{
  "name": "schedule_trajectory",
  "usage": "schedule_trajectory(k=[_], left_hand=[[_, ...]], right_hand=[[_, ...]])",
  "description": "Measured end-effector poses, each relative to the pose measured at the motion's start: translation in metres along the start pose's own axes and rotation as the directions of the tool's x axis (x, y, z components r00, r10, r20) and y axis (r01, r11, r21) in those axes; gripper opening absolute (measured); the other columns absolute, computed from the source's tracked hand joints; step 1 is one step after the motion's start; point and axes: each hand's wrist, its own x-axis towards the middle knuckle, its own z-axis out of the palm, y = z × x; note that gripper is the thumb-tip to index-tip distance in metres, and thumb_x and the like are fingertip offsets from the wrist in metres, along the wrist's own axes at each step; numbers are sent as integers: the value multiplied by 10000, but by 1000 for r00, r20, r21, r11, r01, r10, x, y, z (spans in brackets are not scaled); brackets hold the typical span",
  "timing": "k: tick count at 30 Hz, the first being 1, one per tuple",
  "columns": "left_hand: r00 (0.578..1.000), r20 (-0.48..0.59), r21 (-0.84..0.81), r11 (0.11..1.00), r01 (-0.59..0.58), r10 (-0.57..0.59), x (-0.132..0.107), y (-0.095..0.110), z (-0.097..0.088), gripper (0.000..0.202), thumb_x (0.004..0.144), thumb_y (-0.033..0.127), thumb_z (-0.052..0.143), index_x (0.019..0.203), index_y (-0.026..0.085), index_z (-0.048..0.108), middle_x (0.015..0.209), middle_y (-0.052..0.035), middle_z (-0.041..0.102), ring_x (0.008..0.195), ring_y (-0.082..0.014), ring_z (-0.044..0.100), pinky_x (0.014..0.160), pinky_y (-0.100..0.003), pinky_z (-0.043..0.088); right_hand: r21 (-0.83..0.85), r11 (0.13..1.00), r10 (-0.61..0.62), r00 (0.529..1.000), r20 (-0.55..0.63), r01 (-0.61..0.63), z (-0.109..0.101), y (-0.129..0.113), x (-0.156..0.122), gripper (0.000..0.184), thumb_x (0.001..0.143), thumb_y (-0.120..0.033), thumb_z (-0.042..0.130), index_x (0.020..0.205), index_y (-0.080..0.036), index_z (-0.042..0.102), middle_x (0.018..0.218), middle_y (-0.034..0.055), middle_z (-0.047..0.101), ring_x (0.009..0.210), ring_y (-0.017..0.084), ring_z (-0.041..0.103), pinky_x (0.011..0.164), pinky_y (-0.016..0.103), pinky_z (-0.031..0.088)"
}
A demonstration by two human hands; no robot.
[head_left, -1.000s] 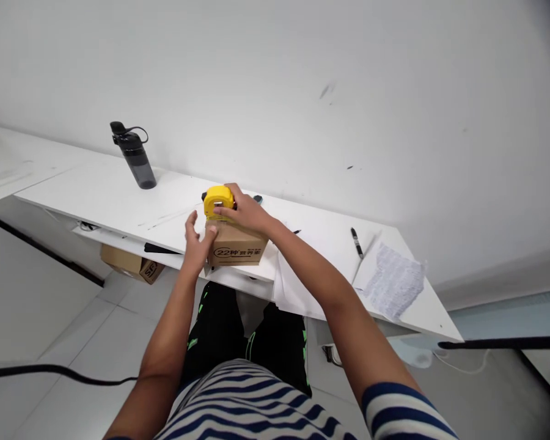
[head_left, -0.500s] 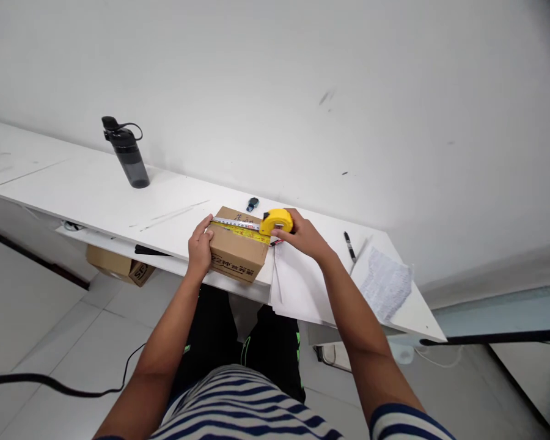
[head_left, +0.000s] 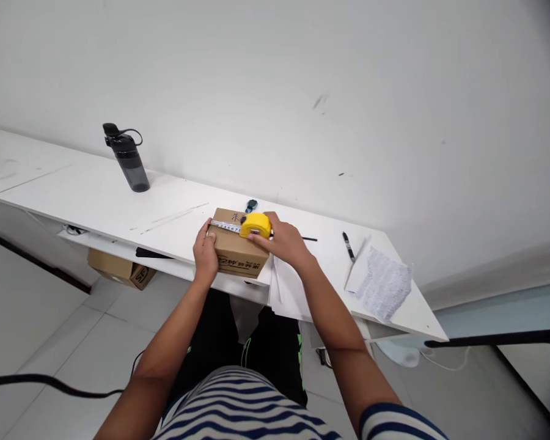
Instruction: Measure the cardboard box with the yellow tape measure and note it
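A small brown cardboard box (head_left: 236, 247) with printed and handwritten characters sits near the table's front edge. My left hand (head_left: 205, 253) is closed on the box's left end, its thumb on the near side and its fingers at the far left corner. The short extended blade (head_left: 225, 227) of a tape measure lies across the box top, its end at my left fingertips. In my right hand (head_left: 286, 241) is the yellow tape measure case (head_left: 255, 225), resting over the box's right part. My fingers wrap it from the right.
A dark water bottle (head_left: 131, 162) stands at the table's back left. Behind the box lies a small dark object (head_left: 251, 205). White papers (head_left: 288, 287), a black marker (head_left: 348, 246) and a crumpled sheet (head_left: 385, 284) lie on the right. Another carton (head_left: 119, 267) is below the table.
My right hand has moved left with the tape measure, and less blade shows. The box is turned slightly. A yellow printed strip on its top no longer shows.
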Motion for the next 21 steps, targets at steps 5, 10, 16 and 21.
schedule_trajectory(k=[5,10,16,21], left_hand=[[999,-6,26,998,52,-52,-42,-3,21,756,943,485,511,1602,259,215,1702,-76,151,1582,-260,94,1291,-458,103],[986,19,67,983,-169,168,-20,-3,6,752,947,579,469,1592,281,223,1712,-61,97,1586,-243,-50,1287,-463,-13],[992,127,-28,1000,-13,16,71,-9,12,755,798,347,687,1492,268,401,1628,-118,341,1522,-296,281,1239,-494,256],[936,341,-174,972,155,-88,85,-14,25,564,748,297,589,1298,174,620,1375,-146,633,1177,-268,639,1011,-432,511]], right_hand=[[119,981,-161,986,41,155,11,-32,38,519,852,-670,569,1146,-246,515,950,30,684,830,221,632,663,279,399],[203,979,52,988,-143,-22,13,-40,53,528,868,-707,504,1129,-250,461,937,28,693,821,237,650,680,299,432],[21,974,226,953,-203,-226,27,-33,69,476,946,-607,471,1159,-187,403,1026,154,715,903,302,683,735,346,473],[-84,981,160,976,-146,-174,32,-37,72,447,985,-561,437,1204,-174,396,1029,160,720,920,309,692,748,357,487]])
